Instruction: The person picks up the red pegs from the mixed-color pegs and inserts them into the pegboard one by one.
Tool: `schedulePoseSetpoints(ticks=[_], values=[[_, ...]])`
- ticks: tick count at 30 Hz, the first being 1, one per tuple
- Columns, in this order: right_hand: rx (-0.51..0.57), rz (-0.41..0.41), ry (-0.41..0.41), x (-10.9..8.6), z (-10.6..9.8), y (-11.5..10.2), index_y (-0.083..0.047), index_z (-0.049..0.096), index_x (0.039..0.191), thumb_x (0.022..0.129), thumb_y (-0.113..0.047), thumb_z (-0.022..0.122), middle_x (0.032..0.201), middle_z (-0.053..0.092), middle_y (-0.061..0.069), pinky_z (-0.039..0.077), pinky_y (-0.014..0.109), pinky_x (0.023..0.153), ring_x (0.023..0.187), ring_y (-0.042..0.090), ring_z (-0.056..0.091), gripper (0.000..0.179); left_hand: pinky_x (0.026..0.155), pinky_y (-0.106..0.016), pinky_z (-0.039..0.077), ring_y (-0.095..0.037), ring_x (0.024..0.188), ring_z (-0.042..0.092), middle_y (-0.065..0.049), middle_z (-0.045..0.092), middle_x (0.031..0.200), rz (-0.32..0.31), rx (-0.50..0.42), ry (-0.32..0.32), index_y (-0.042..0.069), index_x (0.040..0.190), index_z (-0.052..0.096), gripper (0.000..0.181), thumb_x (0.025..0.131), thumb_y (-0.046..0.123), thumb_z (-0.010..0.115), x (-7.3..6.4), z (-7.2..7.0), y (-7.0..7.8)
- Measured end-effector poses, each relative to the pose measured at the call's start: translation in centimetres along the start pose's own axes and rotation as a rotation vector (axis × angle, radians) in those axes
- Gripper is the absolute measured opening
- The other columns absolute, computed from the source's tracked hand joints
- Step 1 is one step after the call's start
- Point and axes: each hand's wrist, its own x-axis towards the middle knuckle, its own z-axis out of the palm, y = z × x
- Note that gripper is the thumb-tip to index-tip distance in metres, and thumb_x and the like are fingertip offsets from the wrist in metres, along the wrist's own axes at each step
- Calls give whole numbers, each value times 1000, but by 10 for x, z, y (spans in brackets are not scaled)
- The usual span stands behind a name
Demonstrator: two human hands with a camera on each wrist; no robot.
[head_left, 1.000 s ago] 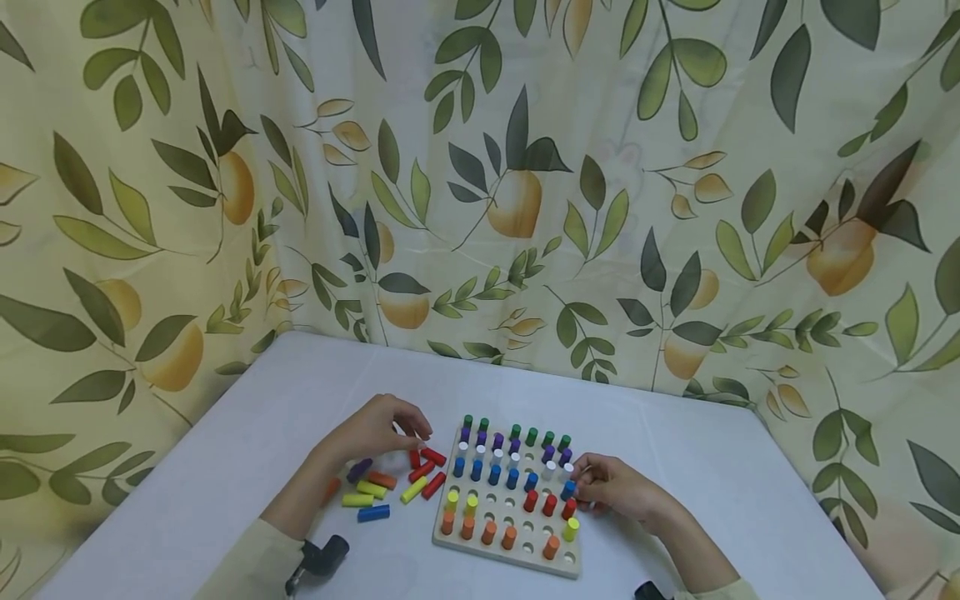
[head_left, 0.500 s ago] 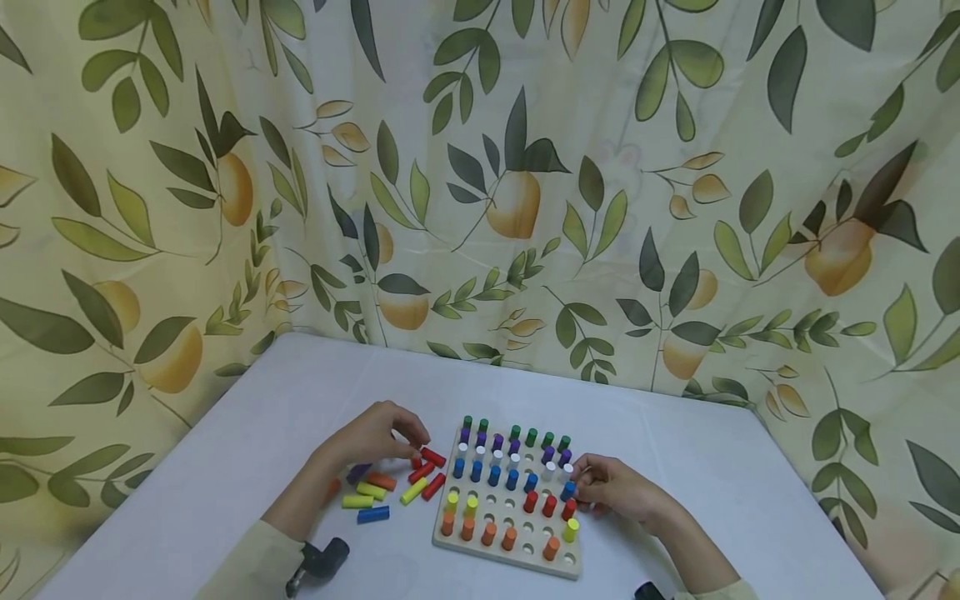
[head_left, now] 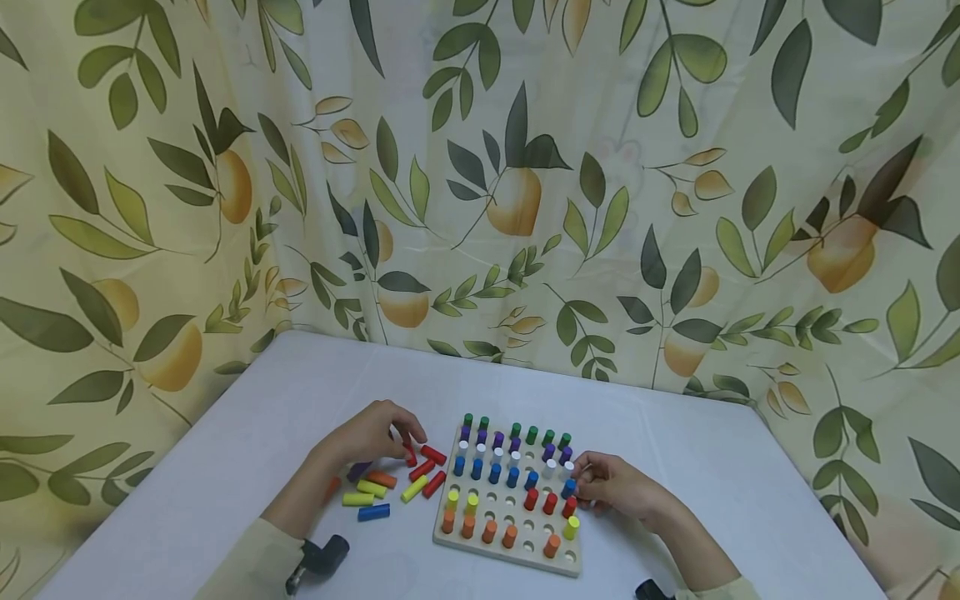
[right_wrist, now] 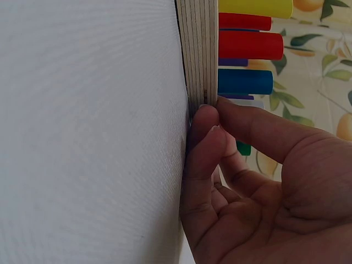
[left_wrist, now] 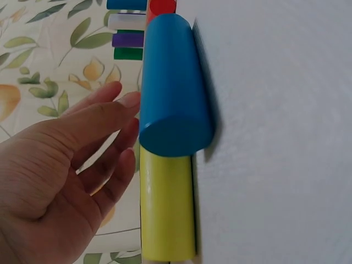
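My left hand (head_left: 375, 435) is over the loose pegs left of the wooden pegboard (head_left: 510, 557), thumb and fingers around a tilted red peg (head_left: 410, 455). In the left wrist view a blue peg (left_wrist: 175, 82) hides those fingertips, with a yellow peg (left_wrist: 168, 212) below it. At the board's right side, my right hand (head_left: 618, 490) pinches the edge; in the right wrist view thumb and curled fingers meet the layered edge (right_wrist: 199, 49). Upright pegs stand in coloured rows: green, purple, white, blue, red, yellow and orange. Several holes are unfilled.
Loose pegs lie between the left hand and the board: red (head_left: 434, 485), yellow (head_left: 413, 490), orange (head_left: 382, 479), blue (head_left: 373, 513) and purple (head_left: 358, 472). A white cloth (head_left: 360, 375) covers the table. Behind it hangs a leaf-and-fruit patterned curtain (head_left: 480, 250).
My left hand has shifted slightly left, and the red peg at its fingertips has moved and tilted. My right hand stays at the board's edge.
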Motion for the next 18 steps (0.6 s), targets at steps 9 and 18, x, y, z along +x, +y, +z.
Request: schedulePoseSetpoints(ticks=[9, 18], values=[[-11, -9, 6, 1, 0, 1, 0, 59, 115, 97, -3, 67, 90, 59, 8, 53, 34, 69, 80, 24, 59, 20, 82, -35, 58, -20, 93, 62, 6, 70, 94, -8, 9, 11, 20, 99, 80, 29, 84, -5, 82, -1, 0, -2], [4, -6, 8, 0, 0, 0, -2, 60, 114, 96, -3, 68, 90, 60, 9, 53, 33, 70, 81, 23, 60, 20, 85, -36, 58, -18, 96, 63, 8, 70, 96, -13, 49, 15, 22, 99, 80, 29, 83, -2, 84, -1, 2, -3]])
